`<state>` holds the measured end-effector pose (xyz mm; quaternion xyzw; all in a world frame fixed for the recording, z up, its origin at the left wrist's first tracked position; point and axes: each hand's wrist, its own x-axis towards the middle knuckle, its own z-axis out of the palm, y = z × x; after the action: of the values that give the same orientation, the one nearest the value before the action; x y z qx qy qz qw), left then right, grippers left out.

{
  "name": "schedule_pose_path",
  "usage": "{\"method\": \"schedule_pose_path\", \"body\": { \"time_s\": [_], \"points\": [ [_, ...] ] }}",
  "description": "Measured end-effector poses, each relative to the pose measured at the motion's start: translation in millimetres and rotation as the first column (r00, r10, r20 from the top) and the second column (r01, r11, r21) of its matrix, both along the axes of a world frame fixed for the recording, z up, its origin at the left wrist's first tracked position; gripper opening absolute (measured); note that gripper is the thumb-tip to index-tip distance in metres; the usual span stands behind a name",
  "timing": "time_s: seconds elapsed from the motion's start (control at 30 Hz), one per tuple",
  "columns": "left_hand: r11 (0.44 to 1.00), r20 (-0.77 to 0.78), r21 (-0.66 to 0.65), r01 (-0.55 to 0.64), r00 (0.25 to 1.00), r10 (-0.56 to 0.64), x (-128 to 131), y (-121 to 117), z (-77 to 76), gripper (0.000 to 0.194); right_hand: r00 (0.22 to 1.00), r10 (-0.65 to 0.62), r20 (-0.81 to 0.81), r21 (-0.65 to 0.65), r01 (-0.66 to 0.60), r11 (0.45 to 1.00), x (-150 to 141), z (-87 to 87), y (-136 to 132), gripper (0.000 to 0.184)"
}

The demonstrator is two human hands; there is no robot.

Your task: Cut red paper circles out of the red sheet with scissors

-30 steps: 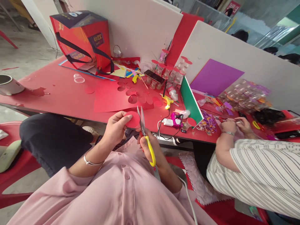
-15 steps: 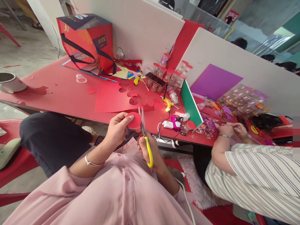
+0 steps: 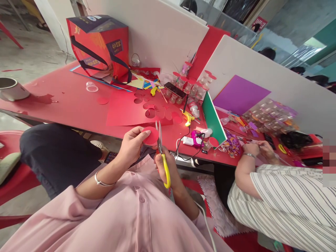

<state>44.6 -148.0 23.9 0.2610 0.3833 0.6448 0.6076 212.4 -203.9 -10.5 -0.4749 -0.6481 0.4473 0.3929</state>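
Between thumb and fingers, my left hand pinches a red paper circle just in front of the table edge. My right hand grips scissors with yellow handles, blades pointing up and slightly apart. The blades lie right at the circle's right edge; whether paper is between them I cannot tell. Beyond my hands, a red sheet with round holes cut in it lies on the table. Loose red circles rest beside and on it.
A yellow glue gun and a pink-and-white plug adapter with cables sit to the right. Behind are a phone on small clear cups, a red bag and a grey mug. Past a green divider, another person's hands work.
The view has shifted slightly, so the table items appear a little lower and further right. My hands keep nearly the same pose with the circle and scissors.
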Motion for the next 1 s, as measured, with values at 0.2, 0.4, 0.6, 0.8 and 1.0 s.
{"method": "schedule_pose_path", "body": {
  "time_s": [0.2, 0.4, 0.6, 0.8, 1.0],
  "points": [
    [1.000, 0.003, -0.004, -0.008, 1.000, 0.008, -0.3, 0.4, 0.7, 0.040, 1.000, -0.003, 0.004, 0.005, 0.003, 1.000, 2.1, -10.7, 1.0, 0.073],
    [1.000, 0.026, 0.002, -0.004, 1.000, 0.003, -0.8, -0.5, -0.7, 0.037, 1.000, -0.014, 0.006, -0.003, 0.014, 1.000, 0.4, -7.7, 0.4, 0.075],
    [1.000, 0.061, -0.013, 0.004, 0.998, -0.003, -0.7, -1.0, -0.4, 0.036, 0.999, -0.031, -0.008, -0.031, 0.031, 0.999, -0.5, -5.2, -1.7, 0.074],
    [1.000, 0.032, -0.007, 0.023, 0.999, -0.023, -4.2, -0.6, 0.4, 0.035, 0.995, 0.042, -0.095, -0.081, -0.050, 0.995, 9.3, -10.2, -0.5, 0.072],
    [0.996, -0.039, 0.007, 0.092, 0.995, -0.091, -12.7, -0.2, 2.0, 0.035, 0.985, 0.159, -0.063, -0.083, -0.164, 0.983, 21.3, -1.6, 1.7, 0.074]
  ]
}}
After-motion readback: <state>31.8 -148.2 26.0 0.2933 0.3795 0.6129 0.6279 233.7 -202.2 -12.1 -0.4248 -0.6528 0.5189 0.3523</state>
